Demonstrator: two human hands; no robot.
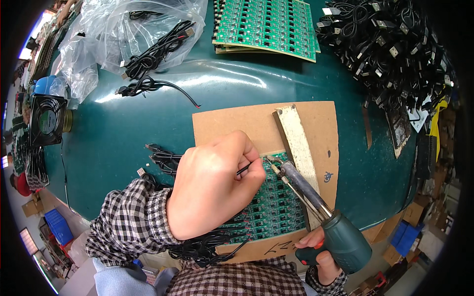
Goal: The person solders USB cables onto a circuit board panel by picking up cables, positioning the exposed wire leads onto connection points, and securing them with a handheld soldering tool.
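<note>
Pinched between the thumb and fingers of my left hand [210, 185] is a thin black USB cable [243, 169], its end at the top edge of a green circuit board panel [281, 209]. My right hand [326, 264] is closed round the handle of a dark green soldering gun [348, 244]. The gun's tip meets the board's upper edge, close to the cable end; whether they touch is too small to tell. A worn pale metal bar [298, 135] lies along the board's right side, and both rest on brown cardboard [237, 121]. Several cables run off the board's lower left.
Beyond the cardboard lies a stack of green circuit panels [266, 24]. A large heap of black USB cables [390, 49] fills the far right. Clear plastic bags [113, 39] with cables, a loose cable bundle [143, 88] and a small black fan [48, 121] are on the left.
</note>
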